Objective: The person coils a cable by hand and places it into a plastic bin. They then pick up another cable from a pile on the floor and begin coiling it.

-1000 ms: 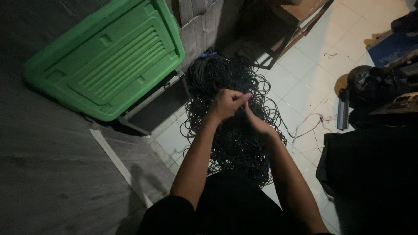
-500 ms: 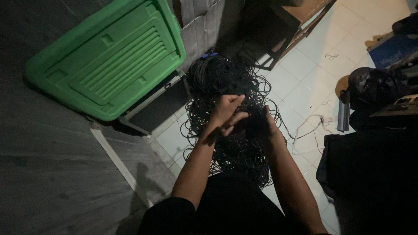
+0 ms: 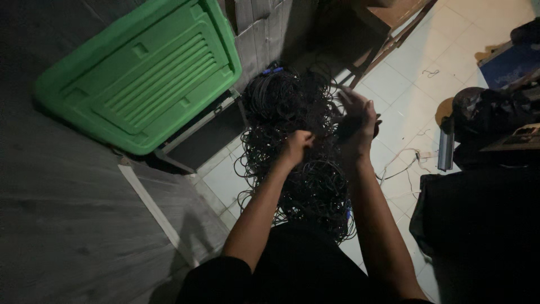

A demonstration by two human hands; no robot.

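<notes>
Far left of the cable heap sat the green plastic lid (image 3: 140, 84), ribbed and glossy, rounded at the corners, tilted against a dark grey wall (image 3: 62, 225). Just right of it, at the heap's edge, a pale metal frame (image 3: 197, 132) leaned on the white floor tiles (image 3: 225, 180). Then the heap itself: a tangle of thin black cables (image 3: 298, 186), looped and wiry, spread over the tiles and running up to a tighter coil (image 3: 275, 95). Over the heap's middle, the left hand (image 3: 297, 147) was curled into a fist, pinching what looked like a few strands, though the light was too dim to be sure. Just right of it, the right hand (image 3: 357, 121) wrapped loosely round a dark bunch of cable, fingers (image 3: 351, 98) raised. Further right of the heap, a thin pale cord (image 3: 402, 166) trailed beside a dull metal bar (image 3: 446, 143).
</notes>
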